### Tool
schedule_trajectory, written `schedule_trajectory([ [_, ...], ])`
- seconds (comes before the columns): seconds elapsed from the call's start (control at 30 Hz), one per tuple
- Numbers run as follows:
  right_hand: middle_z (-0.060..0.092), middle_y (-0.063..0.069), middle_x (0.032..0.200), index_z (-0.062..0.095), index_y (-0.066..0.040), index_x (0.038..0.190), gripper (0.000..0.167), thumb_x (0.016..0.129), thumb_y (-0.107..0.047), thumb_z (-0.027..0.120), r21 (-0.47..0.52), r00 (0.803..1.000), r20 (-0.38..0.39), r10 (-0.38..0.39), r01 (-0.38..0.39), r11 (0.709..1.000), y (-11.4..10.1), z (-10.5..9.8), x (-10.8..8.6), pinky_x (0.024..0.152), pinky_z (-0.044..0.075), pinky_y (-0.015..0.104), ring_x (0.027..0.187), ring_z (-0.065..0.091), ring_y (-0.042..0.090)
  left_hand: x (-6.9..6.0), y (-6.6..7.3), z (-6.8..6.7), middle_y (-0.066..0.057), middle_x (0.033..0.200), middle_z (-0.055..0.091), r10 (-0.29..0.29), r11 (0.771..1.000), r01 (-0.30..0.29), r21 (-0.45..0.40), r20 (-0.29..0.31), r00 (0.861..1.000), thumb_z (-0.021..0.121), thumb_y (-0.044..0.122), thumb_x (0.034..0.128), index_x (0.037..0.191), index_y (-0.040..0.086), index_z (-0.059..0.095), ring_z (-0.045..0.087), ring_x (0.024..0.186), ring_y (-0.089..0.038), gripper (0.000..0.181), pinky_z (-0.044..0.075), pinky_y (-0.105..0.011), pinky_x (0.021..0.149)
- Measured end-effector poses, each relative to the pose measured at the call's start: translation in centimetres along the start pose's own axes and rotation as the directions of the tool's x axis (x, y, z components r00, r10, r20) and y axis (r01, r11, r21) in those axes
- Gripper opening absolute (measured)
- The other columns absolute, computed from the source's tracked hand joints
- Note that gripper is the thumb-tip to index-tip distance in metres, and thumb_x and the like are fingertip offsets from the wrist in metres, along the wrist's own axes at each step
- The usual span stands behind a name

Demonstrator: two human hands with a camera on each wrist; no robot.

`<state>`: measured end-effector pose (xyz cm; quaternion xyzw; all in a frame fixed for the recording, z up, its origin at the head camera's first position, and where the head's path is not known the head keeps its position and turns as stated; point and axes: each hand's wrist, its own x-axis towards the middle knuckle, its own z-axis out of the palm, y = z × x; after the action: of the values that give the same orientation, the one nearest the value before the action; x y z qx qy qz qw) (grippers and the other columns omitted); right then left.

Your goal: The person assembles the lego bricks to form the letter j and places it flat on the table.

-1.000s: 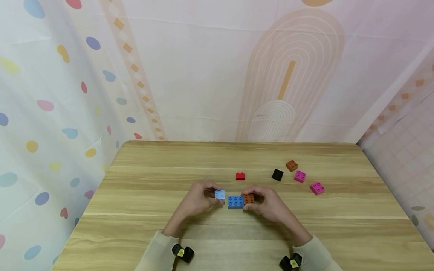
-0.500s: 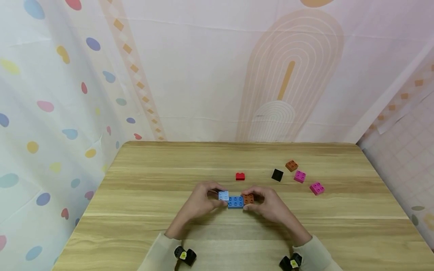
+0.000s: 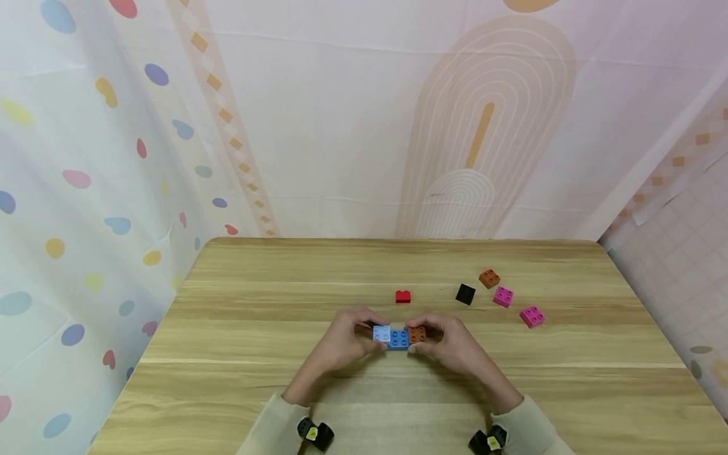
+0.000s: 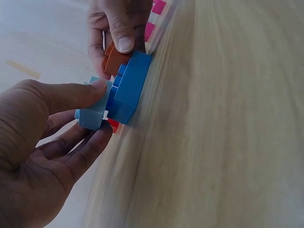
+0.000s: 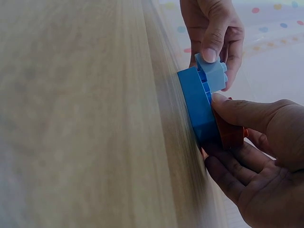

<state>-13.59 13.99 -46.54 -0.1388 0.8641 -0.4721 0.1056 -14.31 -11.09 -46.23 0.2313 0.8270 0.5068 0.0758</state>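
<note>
A long blue building brick point(image 3: 399, 339) lies on the table between both hands. My left hand point(image 3: 348, 340) pinches a light blue brick point(image 3: 382, 333) between thumb and fingers, over the blue brick's left end. In the left wrist view the light blue brick point(image 4: 93, 105) looks slightly tilted, its underside at the studs; whether it is pressed on, I cannot tell. On the right end sits an orange-brown brick point(image 3: 417, 334), which my right hand point(image 3: 449, 341) grips with thumb and fingers. From the right wrist, the blue brick point(image 5: 197, 107) shows its long side.
Behind the hands lies a red brick point(image 3: 402, 296). Farther right are a black brick point(image 3: 465, 294), another orange-brown brick point(image 3: 489, 278) and two pink bricks, one nearer the back point(image 3: 503, 296). A patterned curtain point(image 3: 341, 126) hangs behind the wooden table point(image 3: 256, 303).
My left hand has moved right with the light blue brick, from beside the blue brick to over its left end. The right hand keeps its place on the orange-brown brick.
</note>
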Motion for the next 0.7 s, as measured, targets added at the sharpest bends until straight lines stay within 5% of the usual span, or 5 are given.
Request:
schedule_trajectory([
  [0.7, 0.074, -0.003, 0.119, 0.075, -0.024, 0.116, 0.035, 0.083, -0.021, 0.086, 0.006, 1.000, -0.005, 0.000, 0.000, 1.000, 0.06, 0.10, 0.05, 0.102, 0.051, 0.050, 0.114, 0.065, 0.020, 0.08, 0.33, 0.74, -0.006, 0.106, 0.068, -0.040, 0.995, 0.040, 0.093, 0.000, 0.999, 0.080, -0.009, 0.0791, 0.114, 0.001, 0.073, 0.066, 0.093, -0.017, 0.037, 0.057, -0.023, 0.081],
])
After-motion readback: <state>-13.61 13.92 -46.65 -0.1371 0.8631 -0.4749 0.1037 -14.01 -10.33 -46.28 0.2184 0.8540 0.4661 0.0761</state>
